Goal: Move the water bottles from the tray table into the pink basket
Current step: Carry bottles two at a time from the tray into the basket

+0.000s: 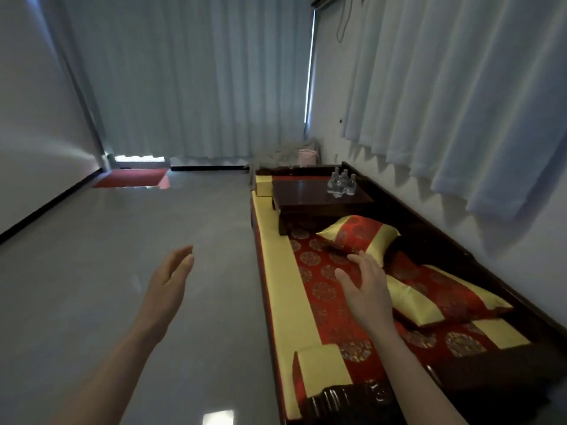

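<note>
Curtained room, long daybed (322, 302) under right hand (366, 289). Both hands empty, fingers spread; left hand (168, 280) over floor. Water bottles (341, 184) all on tray table (310, 194), well beyond right hand. Pink basket (307, 157), probably, farther back. Nothing moved yet

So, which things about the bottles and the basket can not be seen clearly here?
- Water bottles, head view: too small and overlapping to count exactly.
- Pink basket, head view: far away, blurred; its opening and contents cannot be made out.
- Tray table, head view: legs partly hidden by the pillow.
</note>
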`<move>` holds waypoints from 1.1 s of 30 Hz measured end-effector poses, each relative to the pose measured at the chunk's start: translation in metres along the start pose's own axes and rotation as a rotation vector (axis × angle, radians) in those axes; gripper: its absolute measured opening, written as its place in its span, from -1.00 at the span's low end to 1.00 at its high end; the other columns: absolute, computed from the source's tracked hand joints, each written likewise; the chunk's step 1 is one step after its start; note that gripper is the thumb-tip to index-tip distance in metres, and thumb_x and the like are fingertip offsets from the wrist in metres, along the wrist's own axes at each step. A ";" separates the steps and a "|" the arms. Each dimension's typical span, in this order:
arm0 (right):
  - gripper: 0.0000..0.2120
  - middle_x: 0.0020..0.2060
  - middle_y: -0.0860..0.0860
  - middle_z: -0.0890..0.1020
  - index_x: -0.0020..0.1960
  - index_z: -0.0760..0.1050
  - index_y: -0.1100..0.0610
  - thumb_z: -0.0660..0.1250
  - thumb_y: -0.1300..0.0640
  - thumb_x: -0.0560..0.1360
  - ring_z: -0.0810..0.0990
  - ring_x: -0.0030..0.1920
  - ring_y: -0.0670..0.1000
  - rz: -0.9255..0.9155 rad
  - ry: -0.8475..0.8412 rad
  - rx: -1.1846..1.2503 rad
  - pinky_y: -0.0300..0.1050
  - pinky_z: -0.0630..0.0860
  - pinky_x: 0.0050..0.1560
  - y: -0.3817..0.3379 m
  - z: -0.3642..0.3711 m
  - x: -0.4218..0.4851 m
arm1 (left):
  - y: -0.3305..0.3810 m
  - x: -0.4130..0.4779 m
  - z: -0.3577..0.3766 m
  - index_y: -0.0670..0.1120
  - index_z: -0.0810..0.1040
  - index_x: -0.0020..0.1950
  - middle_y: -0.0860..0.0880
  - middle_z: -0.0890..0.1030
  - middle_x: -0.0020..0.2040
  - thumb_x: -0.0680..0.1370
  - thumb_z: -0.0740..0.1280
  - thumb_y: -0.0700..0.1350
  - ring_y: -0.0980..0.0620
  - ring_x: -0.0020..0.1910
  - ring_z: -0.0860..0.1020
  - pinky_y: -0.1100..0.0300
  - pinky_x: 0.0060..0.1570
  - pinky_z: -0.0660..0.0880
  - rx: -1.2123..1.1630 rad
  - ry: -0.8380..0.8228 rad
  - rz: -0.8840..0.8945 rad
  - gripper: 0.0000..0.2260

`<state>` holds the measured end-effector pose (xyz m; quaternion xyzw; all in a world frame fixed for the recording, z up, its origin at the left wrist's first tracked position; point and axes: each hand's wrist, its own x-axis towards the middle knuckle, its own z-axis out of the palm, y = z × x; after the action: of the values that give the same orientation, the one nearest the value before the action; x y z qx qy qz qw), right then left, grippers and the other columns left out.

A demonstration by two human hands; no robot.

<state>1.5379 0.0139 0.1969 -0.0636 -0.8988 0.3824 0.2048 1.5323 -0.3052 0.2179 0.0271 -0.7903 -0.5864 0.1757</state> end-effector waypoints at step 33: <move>-0.39 0.46 -0.01 0.31 0.49 0.21 0.03 0.34 -0.01 0.51 0.26 0.47 0.03 -0.010 -0.203 -0.038 0.05 0.32 0.38 -0.139 0.425 0.457 | -0.207 0.587 -0.036 -0.07 0.46 0.33 -0.05 0.55 0.25 0.58 0.30 -0.16 -0.02 0.26 0.50 0.01 0.29 0.42 0.048 -0.013 -0.103 -0.69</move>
<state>0.9513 -0.2402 0.1769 -0.0241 -0.9223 0.3687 0.1135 0.9593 -0.5482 0.1779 0.0679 -0.8028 -0.5758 0.1394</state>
